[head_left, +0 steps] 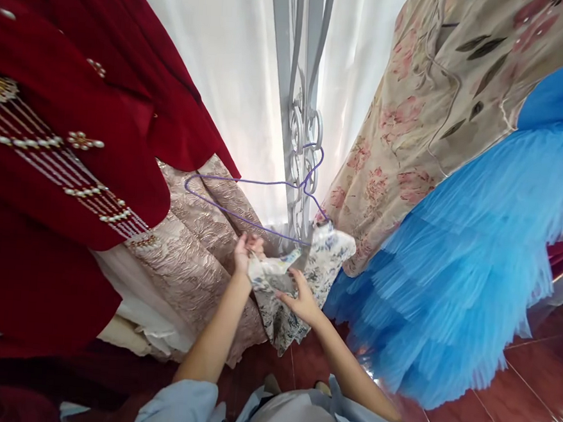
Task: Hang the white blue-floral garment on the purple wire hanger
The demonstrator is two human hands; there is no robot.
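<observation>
Head view: our left hand (243, 252) and right hand (299, 297) grasp the white blue-floral garment (306, 270), half-mounted on the purple wire hanger (244, 199).

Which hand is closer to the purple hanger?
Left. The left hand grips the floral cloth just below the purple hanger wire. The right hand holds the same cloth lower down, farther from the hanger.

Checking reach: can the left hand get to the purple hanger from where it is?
Probably yes. The left hand grips the floral garment just below the hanger, whose lower wire passes right above it with nothing between.
</observation>
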